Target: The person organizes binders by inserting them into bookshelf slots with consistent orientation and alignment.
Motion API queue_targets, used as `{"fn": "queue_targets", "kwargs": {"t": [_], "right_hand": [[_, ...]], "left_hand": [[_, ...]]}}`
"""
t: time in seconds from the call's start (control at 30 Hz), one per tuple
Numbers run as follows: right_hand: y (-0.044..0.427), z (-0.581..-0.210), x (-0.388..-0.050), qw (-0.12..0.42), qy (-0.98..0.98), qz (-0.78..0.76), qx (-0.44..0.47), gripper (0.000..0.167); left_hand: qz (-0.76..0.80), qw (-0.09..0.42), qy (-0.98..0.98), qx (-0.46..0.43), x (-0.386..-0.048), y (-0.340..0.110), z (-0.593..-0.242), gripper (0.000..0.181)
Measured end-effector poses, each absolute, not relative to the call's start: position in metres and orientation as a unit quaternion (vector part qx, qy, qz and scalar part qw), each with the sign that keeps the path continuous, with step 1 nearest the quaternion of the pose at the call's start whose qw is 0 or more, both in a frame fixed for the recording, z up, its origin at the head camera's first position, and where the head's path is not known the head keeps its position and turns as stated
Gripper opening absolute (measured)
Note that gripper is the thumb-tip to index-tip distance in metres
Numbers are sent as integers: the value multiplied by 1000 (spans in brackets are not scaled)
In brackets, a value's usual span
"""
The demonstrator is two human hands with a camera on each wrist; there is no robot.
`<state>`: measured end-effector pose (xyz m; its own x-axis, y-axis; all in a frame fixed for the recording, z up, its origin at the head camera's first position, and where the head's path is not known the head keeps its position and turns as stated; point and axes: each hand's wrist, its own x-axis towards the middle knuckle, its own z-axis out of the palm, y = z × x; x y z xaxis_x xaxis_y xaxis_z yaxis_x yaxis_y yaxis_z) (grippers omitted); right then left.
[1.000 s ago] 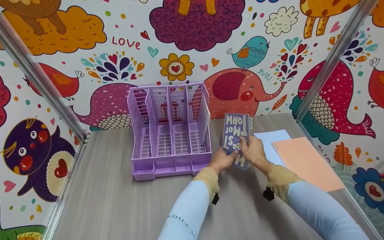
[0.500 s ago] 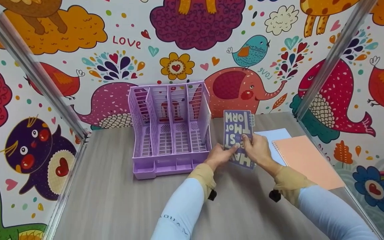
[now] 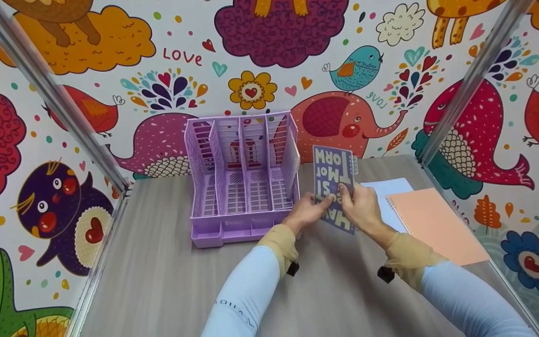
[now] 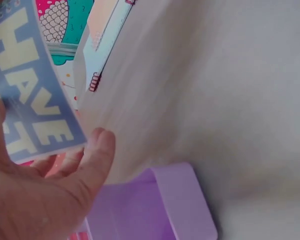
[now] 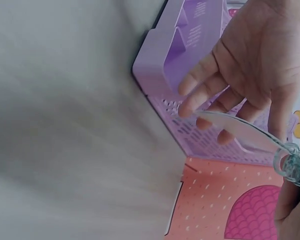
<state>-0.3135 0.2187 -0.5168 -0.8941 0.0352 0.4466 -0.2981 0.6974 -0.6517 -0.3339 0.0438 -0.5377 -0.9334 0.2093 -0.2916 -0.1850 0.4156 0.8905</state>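
Currently: one lettered spiral notebook [image 3: 332, 166], raised above worktop [image 3: 157, 271]; left hand [image 3: 304, 213] fingers pinching its left edge, right hand [image 3: 364, 208] fingers gripping its spiral side. At nine o'clock: purple file rack [image 3: 241, 223], rightmost slot bearing pale upright panel [image 3: 290, 164], perhaps a notebook already inserted. Outstanding, apparently: held item; blue notebook [image 3: 392, 186], three o'clock; peach notebook [image 3: 440, 227], four.

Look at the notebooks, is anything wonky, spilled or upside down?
Yes, the held purple notebook looks upside down from the head camera, judging by its letters. The orange notebook lies askew, partly over the pale blue one. I see nothing spilled.
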Motion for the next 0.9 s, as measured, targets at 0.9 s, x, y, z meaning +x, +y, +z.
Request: {"fn": "queue_targets", "kwargs": {"t": [0.9], "right_hand": [[171, -505, -304, 226, -891, 371, 133, 27]], "left_hand": [[584, 83, 805, 66, -351, 0, -520, 65]]}}
